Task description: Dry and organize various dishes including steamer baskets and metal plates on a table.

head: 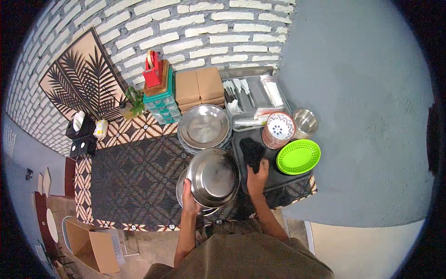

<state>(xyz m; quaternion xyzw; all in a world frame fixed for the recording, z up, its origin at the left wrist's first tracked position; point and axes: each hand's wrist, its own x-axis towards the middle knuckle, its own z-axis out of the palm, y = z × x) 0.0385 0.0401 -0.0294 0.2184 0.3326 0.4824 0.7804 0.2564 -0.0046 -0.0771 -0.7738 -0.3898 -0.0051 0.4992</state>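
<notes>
My left hand [190, 199] grips the left rim of a shiny stainless steel bowl [214, 179]. Beneath it another metal bowl or plate [180, 186] shows only its edge. A crumpled black cloth [251, 150] is held in my right hand [258, 179], over a dark grey tray [249, 186] to the right of the bowl. Behind the bowl stands a stack of round metal plates [205, 126]. Patterned bowls [278, 127] are stacked at the tray's far side, and an oval bright green plastic basket [298, 157] sits at its right.
A grey cutlery tray [256, 92] holds utensils and wrapped items. Stacked metal bowls [305, 122] stand near the grey wall [359, 104]. Brown cardboard boxes [199, 84], a teal drawer unit [162, 101] with a red tape dispenser [152, 73], and a black tissue holder [80, 129] line the back.
</notes>
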